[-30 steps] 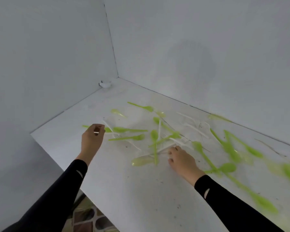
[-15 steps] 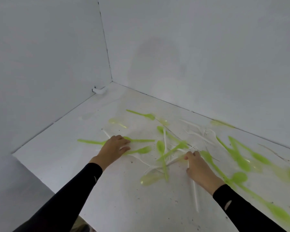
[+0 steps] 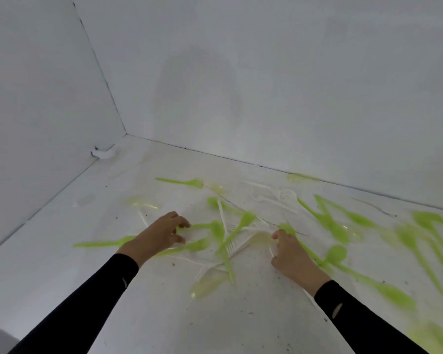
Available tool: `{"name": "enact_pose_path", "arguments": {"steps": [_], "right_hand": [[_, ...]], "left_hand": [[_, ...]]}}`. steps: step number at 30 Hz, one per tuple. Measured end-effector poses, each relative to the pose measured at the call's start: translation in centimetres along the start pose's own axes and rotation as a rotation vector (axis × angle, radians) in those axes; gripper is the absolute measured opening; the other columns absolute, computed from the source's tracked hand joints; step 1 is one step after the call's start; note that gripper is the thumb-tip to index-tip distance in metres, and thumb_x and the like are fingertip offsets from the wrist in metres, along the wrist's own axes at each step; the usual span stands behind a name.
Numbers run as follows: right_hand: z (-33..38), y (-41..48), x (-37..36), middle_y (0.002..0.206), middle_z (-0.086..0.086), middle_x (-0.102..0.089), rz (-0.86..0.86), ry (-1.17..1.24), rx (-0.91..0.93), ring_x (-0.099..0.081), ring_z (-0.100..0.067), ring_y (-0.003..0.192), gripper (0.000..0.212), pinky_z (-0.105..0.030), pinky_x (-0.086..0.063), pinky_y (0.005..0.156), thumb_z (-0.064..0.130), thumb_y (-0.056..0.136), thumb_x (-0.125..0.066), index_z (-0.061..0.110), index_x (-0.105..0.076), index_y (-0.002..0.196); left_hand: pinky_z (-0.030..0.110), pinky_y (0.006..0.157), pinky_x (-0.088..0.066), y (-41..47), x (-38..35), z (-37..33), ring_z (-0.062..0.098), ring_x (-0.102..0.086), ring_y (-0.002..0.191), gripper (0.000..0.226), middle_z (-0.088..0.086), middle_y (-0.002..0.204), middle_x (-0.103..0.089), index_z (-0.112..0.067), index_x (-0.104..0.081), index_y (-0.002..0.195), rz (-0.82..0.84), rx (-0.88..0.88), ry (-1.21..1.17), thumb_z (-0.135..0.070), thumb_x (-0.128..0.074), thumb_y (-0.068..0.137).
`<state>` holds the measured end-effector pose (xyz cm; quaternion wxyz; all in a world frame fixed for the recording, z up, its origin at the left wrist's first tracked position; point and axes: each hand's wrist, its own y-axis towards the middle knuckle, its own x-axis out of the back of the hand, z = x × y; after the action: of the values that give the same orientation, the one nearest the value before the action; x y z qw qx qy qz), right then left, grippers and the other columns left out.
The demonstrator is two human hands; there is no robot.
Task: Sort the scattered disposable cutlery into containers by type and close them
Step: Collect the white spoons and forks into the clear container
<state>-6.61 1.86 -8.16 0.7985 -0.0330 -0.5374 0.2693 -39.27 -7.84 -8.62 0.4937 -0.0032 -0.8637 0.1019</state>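
Amid scattered cutlery (image 3: 216, 231), left hand (image 3: 159, 236) and right hand (image 3: 292, 256); open tabletop (image 3: 164, 315) nearer.

The table (image 3: 143, 315) is white, flecked with small dark specks, and the walls (image 3: 266, 72) behind its far and left edges are a plain pale grey-white, with a white fitting (image 3: 104, 153) near the far left corner. Scattered from the middle to the right edge, the green cutlery (image 3: 216, 231) is a bright translucent lime, the white cutlery (image 3: 274, 198) nearly matches the tabletop, and a clear spoon (image 3: 207, 287) toward the near edge has a pale yellowish tint. Both sleeves (image 3: 87, 300) are plain black, each bearing one small light grey mark.
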Motion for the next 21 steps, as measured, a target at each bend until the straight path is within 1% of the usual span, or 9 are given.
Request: {"name": "enact_pose_path", "arguments": {"steps": [3, 6, 7, 9, 11, 14, 17, 19, 21], "right_hand": [[-0.6, -0.1, 0.1, 0.104, -0.004, -0.054, 0.012, -0.020, 0.025, -0.054, -0.021, 0.096, 0.043, -0.025, -0.038, 0.074, 0.006, 0.082, -0.060, 0.016, -0.044, 0.120], [-1.5, -0.5, -0.1, 0.104, 0.001, -0.042, -0.036, -0.003, 0.079, -0.052, -0.022, 0.099, 0.040, -0.024, -0.034, 0.076, 0.007, 0.081, -0.060, 0.015, -0.048, 0.119], [-1.8, -0.7, -0.2, 0.105, 0.003, -0.038, -0.053, 0.011, 0.092, -0.051, -0.022, 0.102, 0.041, -0.023, -0.035, 0.079, 0.006, 0.082, -0.060, 0.016, -0.049, 0.120], [-2.2, -0.9, -0.4, 0.105, 0.004, -0.036, -0.078, 0.050, 0.123, -0.050, -0.023, 0.104, 0.042, -0.023, -0.036, 0.085, 0.004, 0.081, -0.059, 0.016, -0.051, 0.121], [-2.5, -1.2, -0.4, 0.103, 0.002, -0.039, -0.068, 0.102, 0.137, -0.051, -0.023, 0.101, 0.045, -0.024, -0.038, 0.085, -0.001, 0.078, -0.056, 0.016, -0.051, 0.120], [-3.3, -1.3, 0.5, 0.102, -0.001, -0.045, -0.042, 0.173, 0.126, -0.050, -0.017, 0.092, 0.046, -0.022, -0.041, 0.077, -0.007, 0.080, -0.049, 0.014, -0.049, 0.121], [-4.6, -0.1, 3.0, 0.101, -0.007, -0.060, -0.091, 0.179, 0.074, -0.057, -0.020, 0.092, 0.031, -0.017, -0.036, 0.072, -0.003, 0.089, -0.048, 0.008, -0.058, 0.117], [-5.2, 1.5, 5.1, 0.092, -0.013, -0.066, -0.217, 0.175, 0.061, -0.060, -0.027, 0.085, 0.018, -0.026, -0.035, 0.065, 0.004, 0.093, -0.051, 0.005, -0.064, 0.106], [-5.3, 3.3, 6.7, 0.081, -0.013, -0.063, -0.307, 0.155, 0.057, -0.055, -0.028, 0.074, 0.016, -0.031, -0.030, 0.059, 0.010, 0.095, -0.049, 0.008, -0.060, 0.106]], "left_hand": [[0.012, 0.073, -0.037, 1.5, 1.6, -1.0, 0.013, -0.054, 0.083, 0.036, -0.001, 0.092, -0.055, -0.010, -0.071, 0.108, 0.095, -0.004, 0.043, -0.013, -0.083, 0.073], [0.016, 0.071, -0.044, 3.5, 3.8, -3.4, 0.010, -0.059, 0.075, 0.020, -0.009, 0.083, -0.063, -0.028, -0.064, 0.086, 0.104, -0.044, 0.021, -0.013, -0.076, 0.082], [0.019, 0.068, -0.048, 4.5, 4.4, -4.6, 0.010, -0.062, 0.073, 0.018, -0.009, 0.083, -0.066, -0.028, -0.059, 0.084, 0.112, -0.048, -0.029, -0.014, -0.069, 0.088], [0.015, 0.060, -0.047, 7.2, 4.5, -7.3, 0.005, -0.062, 0.064, 0.007, -0.005, 0.086, -0.070, -0.019, -0.052, 0.096, 0.085, -0.093, -0.074, -0.013, -0.056, 0.097], [0.011, 0.058, -0.039, 10.1, 3.7, -9.9, 0.001, -0.057, 0.063, 0.013, -0.005, 0.087, -0.071, -0.016, -0.049, 0.111, -0.019, -0.198, -0.022, -0.011, -0.051, 0.099], [0.019, 0.067, -0.041, 14.1, 1.5, -13.4, 0.005, -0.055, 0.070, 0.014, -0.009, 0.086, -0.067, -0.018, -0.060, 0.106, -0.088, -0.322, -0.051, -0.025, -0.063, 0.094], [0.030, 0.074, -0.050, 17.6, -1.2, -15.5, 0.003, -0.052, 0.068, 0.011, -0.007, 0.089, -0.069, -0.015, -0.069, 0.094, -0.107, -0.396, -0.033, -0.025, -0.068, 0.090], [0.033, 0.084, -0.050, 19.3, -2.6, -16.4, 0.008, -0.056, 0.079, 0.014, -0.003, 0.100, -0.068, -0.015, -0.068, 0.103, -0.094, -0.386, -0.005, -0.016, -0.066, 0.090], [0.032, 0.093, -0.046, 20.7, -3.6, -16.8, 0.016, -0.058, 0.103, 0.029, 0.001, 0.114, -0.063, -0.015, -0.063, 0.117, -0.028, -0.367, 0.046, -0.007, -0.063, 0.089]]}}
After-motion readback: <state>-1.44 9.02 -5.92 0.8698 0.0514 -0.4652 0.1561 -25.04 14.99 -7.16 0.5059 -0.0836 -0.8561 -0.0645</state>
